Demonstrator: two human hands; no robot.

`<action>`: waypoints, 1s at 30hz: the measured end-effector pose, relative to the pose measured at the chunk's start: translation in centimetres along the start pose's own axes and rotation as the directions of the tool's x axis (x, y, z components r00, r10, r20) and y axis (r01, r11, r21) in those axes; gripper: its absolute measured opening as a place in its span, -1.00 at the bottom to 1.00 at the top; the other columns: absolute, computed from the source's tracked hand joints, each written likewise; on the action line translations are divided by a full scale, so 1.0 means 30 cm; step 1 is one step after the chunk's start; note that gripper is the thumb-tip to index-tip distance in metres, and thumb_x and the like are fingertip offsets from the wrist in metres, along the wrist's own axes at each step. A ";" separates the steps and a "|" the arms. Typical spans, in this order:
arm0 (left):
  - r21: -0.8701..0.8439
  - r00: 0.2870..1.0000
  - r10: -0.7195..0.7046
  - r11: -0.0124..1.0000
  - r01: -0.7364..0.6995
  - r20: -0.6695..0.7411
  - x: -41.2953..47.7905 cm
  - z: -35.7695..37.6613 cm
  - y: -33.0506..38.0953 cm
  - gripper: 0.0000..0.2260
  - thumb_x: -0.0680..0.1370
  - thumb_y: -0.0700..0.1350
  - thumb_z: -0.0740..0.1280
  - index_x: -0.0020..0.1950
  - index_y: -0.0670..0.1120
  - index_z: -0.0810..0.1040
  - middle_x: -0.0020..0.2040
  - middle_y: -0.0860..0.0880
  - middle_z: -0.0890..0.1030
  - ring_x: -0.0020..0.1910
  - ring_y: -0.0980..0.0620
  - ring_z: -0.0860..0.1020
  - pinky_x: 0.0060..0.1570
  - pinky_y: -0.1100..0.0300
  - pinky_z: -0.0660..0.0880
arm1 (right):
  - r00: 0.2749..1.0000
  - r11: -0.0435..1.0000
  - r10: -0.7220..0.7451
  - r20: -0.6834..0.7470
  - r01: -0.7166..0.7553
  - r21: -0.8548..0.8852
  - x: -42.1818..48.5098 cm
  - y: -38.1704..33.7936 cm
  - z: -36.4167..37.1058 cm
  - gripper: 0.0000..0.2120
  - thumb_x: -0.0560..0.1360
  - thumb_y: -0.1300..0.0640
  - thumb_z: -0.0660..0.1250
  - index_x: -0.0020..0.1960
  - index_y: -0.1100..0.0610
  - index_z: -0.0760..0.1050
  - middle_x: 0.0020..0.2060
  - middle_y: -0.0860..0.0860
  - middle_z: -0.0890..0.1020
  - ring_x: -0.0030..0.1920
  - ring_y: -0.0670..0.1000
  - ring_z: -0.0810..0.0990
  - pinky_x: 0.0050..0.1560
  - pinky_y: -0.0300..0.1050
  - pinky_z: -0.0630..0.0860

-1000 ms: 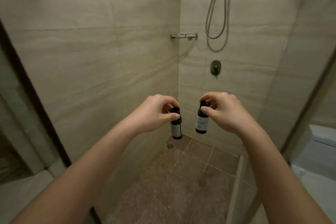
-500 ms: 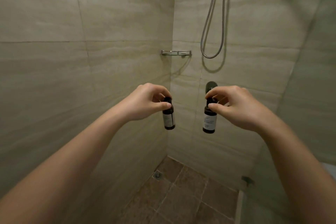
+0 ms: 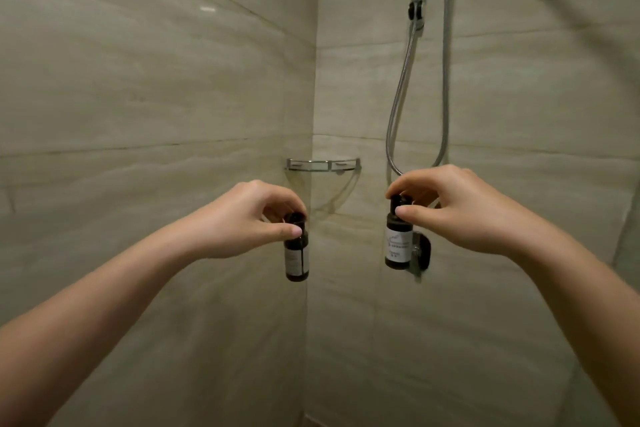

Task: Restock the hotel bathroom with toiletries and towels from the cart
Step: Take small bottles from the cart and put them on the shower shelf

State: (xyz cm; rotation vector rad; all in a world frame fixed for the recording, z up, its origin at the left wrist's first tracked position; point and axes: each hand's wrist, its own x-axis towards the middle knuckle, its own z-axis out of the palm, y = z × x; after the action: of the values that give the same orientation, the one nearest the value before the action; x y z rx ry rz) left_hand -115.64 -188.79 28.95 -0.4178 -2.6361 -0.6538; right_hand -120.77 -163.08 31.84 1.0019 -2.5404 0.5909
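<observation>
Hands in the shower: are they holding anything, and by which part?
Each holds a small dark bottle by its cap end: the left hand pinches the left bottle, the right hand the right bottle.

Two small dark toiletry bottles, black caps, pale labels (print too small to read); left bottle (image 3: 296, 255) hanging upright, pinched at its cap by the left hand (image 3: 242, 218); right bottle (image 3: 398, 241) likewise under the right hand (image 3: 460, 208), slightly higher; well apart, both below the corner shelf (image 3: 323, 165)
</observation>
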 end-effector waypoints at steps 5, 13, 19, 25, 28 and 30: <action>-0.029 0.999 0.032 0.999 -0.032 0.017 0.284 -0.062 -0.182 -0.90 0.48 -0.14 0.41 -0.04 0.02 0.61 -0.13 0.10 0.66 -0.13 0.20 0.60 -0.10 0.32 0.51 | 0.999 0.999 0.000 -0.037 0.002 0.037 0.305 0.113 0.056 -0.84 0.51 0.11 0.32 0.08 -0.02 0.56 -0.06 -0.10 0.62 -0.06 -0.16 0.56 -0.10 -0.28 0.44; 0.003 0.996 0.061 0.998 -0.061 -0.069 0.623 -0.107 -0.388 -0.91 0.49 -0.16 0.39 -0.04 0.00 0.61 -0.12 0.06 0.67 -0.15 0.22 0.58 -0.10 0.35 0.47 | 0.995 0.998 -0.032 -0.099 0.038 0.059 0.739 0.284 0.122 -0.81 0.50 0.16 0.33 0.11 0.05 0.58 -0.06 -0.01 0.64 -0.04 -0.05 0.60 -0.02 -0.19 0.48; 0.087 0.984 0.050 0.996 -0.035 -0.173 0.895 -0.045 -0.543 -0.89 0.50 -0.15 0.38 0.01 0.00 0.61 -0.07 0.08 0.65 -0.05 0.21 0.58 -0.03 0.31 0.49 | 0.985 0.982 -0.109 -0.137 0.128 0.138 1.062 0.473 0.213 -0.86 0.49 0.17 0.33 0.01 -0.03 0.55 -0.14 -0.04 0.63 -0.10 -0.04 0.60 0.01 -0.09 0.52; 0.141 0.967 0.003 0.989 0.034 -0.253 1.236 0.052 -0.701 -0.86 0.52 -0.15 0.36 0.06 -0.03 0.60 -0.05 0.08 0.63 -0.01 0.17 0.57 -0.07 0.39 0.45 | 0.978 0.960 -0.174 -0.117 0.195 0.203 1.391 0.707 0.320 -0.87 0.52 0.17 0.32 0.03 0.00 0.54 -0.14 -0.09 0.60 -0.12 -0.08 0.56 -0.14 -0.22 0.44; 0.156 0.966 -0.041 0.984 0.082 -0.254 1.386 0.100 -0.780 -0.84 0.53 -0.15 0.34 0.09 -0.03 0.59 -0.03 0.06 0.62 0.00 0.15 0.56 -0.08 0.39 0.44 | 0.978 0.949 -0.186 -0.097 0.204 0.238 1.546 0.802 0.382 -0.85 0.52 0.16 0.32 0.07 0.03 0.55 -0.08 -0.04 0.60 -0.03 -0.03 0.57 -0.06 -0.18 0.44; 0.165 0.968 -0.070 0.980 0.112 -0.239 1.466 0.129 -0.827 -0.84 0.53 -0.15 0.34 0.09 -0.03 0.59 -0.03 0.05 0.62 -0.01 0.14 0.56 -0.06 0.33 0.47 | 0.977 0.946 -0.194 -0.084 0.209 0.247 1.632 0.845 0.423 -0.84 0.52 0.16 0.32 0.08 0.04 0.56 -0.06 -0.03 0.60 -0.02 -0.02 0.57 -0.03 -0.17 0.45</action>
State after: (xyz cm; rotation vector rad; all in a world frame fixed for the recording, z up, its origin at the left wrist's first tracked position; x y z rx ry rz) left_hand -164.68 -199.55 35.58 -0.1570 -2.4731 -0.4583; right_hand -174.52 -179.98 37.02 1.2935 -2.3126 0.8875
